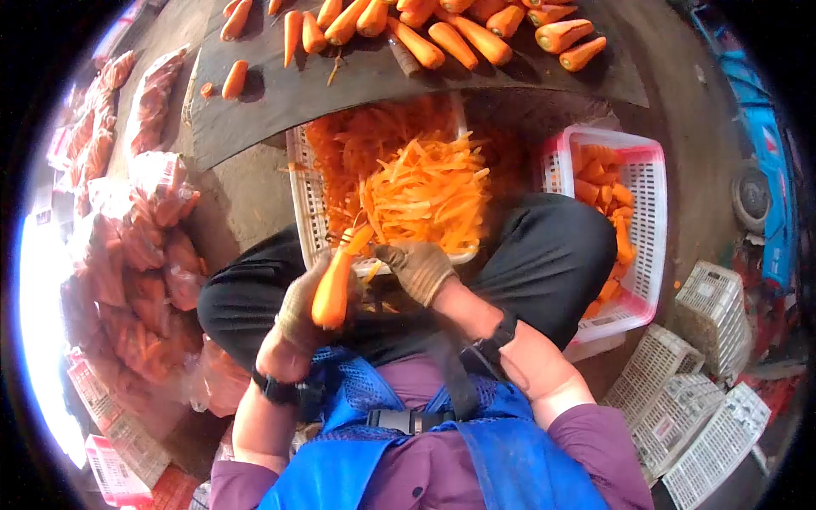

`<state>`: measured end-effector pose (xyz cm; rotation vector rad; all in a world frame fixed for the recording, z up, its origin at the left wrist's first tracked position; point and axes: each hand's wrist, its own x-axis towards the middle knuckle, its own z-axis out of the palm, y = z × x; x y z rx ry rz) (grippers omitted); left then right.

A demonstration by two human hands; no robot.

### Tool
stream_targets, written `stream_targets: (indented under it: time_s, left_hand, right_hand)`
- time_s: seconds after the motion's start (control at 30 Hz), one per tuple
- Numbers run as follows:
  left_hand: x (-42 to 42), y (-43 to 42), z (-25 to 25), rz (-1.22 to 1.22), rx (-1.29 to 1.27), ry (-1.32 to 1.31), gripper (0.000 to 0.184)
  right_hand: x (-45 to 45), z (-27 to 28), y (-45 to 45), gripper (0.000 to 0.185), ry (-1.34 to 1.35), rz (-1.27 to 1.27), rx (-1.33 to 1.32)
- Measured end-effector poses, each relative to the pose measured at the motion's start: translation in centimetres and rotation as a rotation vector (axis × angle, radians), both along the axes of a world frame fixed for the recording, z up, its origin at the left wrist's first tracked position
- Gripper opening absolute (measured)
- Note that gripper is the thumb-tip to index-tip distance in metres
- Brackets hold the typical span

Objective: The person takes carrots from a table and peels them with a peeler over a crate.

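Note:
My gloved left hand (304, 299) is wrapped round a large orange carrot (331, 293), its thick end toward me. The carrot's far end has been peeled to a lighter orange. Close to that end is my gloved right hand (415, 269), fingers bent together; whatever lies in its grip is too small to make out. Beyond both hands, a basket (304, 200) holds a heap of carrot peelings (425, 191). A thin strip lies near the carrot's tip.
Several carrots (476, 42) lie on a dark board (280, 110) ahead. A pink-and-white crate (650, 221) with carrots stands at the right, stacked crates (714, 314) beyond it. Bagged carrots (140, 255) fill the left side. A blue vehicle (769, 170) is far right.

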<state>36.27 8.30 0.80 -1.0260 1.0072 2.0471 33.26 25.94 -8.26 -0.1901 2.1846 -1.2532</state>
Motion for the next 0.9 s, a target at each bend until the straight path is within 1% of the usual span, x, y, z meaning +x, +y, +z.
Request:
stream_targets:
  time_s: [0.03,0.07,0.1,0.13,0.17,0.2,0.23,0.3,0.33,0.43,0.47,0.53,0.57,0.6,0.63,0.7,0.73,0.77,0.83,0.9]
  left_hand:
    - [0.6,0.1,0.9,-0.018,-0.051,-0.008,0.041]
    - [1.6,-0.1,0.3,0.118,0.027,-0.033,0.040]
    - [2.1,-0.1,0.6,0.123,0.041,-0.031,0.040]
    - [2.5,-0.2,1.0,0.131,0.055,-0.027,0.039]
    - [2.6,-0.3,1.3,0.140,0.072,-0.023,0.039]
    - [2.6,-0.1,1.8,0.118,0.012,-0.006,0.039]
    - [2.6,-0.5,1.1,0.130,0.056,0.018,0.040]
    - [2.5,-1.5,-1.9,0.160,0.147,0.073,0.042]
    - [2.0,-1.7,-2.8,0.193,0.167,0.053,0.045]
    - [0.3,-1.0,-3.6,0.252,0.001,0.041,0.050]
    - [-0.3,-0.9,-3.5,0.174,-0.051,0.062,0.055]
    - [-1.0,-1.2,-4.8,0.224,0.052,-0.016,0.054]
    - [-1.3,-1.5,-5.7,0.249,0.104,-0.055,0.054]
    - [-1.8,-1.6,-5.9,0.225,0.198,-0.008,0.051]
    - [-2.2,-1.4,-6.0,0.237,0.135,0.001,0.050]
    - [-3.0,-0.5,-5.9,0.261,0.006,0.015,0.048]
    - [-3.4,-0.2,-6.3,0.321,0.040,0.004,0.044]
    - [-3.4,0.1,-6.0,0.324,0.064,-0.020,0.042]
    - [-3.8,0.9,-3.8,0.327,0.111,-0.070,0.038]
    - [-3.3,0.6,-3.8,0.251,0.139,-0.010,0.037]
  right_hand:
    - [0.1,-1.5,-0.2,0.063,0.018,-0.014,0.042]
    - [0.3,-4.0,-0.6,0.062,0.039,-0.025,0.084]
    - [-0.3,-3.5,-1.0,0.062,0.062,-0.032,0.127]
    - [-0.8,-2.2,-0.3,0.062,-0.026,-0.064,0.157]
    - [-0.9,-2.2,-0.2,0.062,-0.024,-0.075,0.143]
    - [-0.8,-2.2,-0.2,0.062,-0.021,-0.081,0.131]
    - [-0.8,-2.0,-0.2,0.062,-0.016,-0.082,0.119]
    - [-0.8,-1.1,-0.1,0.062,0.032,-0.002,0.066]
    - [-0.6,-0.7,-0.1,0.062,0.054,0.035,0.041]
    - [0.1,-0.1,-0.1,0.061,0.063,0.068,0.041]
    - [0.2,-0.4,-0.1,0.061,0.097,0.090,0.013]
    - [0.7,-1.1,-0.2,0.061,0.163,0.132,-0.042]
    - [0.8,-1.0,-0.2,0.057,0.109,0.125,-0.066]
    - [0.8,-0.8,-0.2,0.054,0.054,0.119,-0.090]
    - [0.8,-0.7,-0.2,0.050,-0.002,0.113,-0.115]
    - [0.8,-0.9,-0.1,0.047,0.167,0.212,-0.052]
    - [0.7,-0.9,-0.1,0.046,0.250,0.260,-0.021]
    - [0.8,-0.7,0.0,0.045,0.097,0.178,-0.065]
    - [0.4,1.2,0.1,0.042,-0.213,0.006,-0.150]
    - [0.2,1.4,0.4,0.046,0.039,0.144,-0.049]
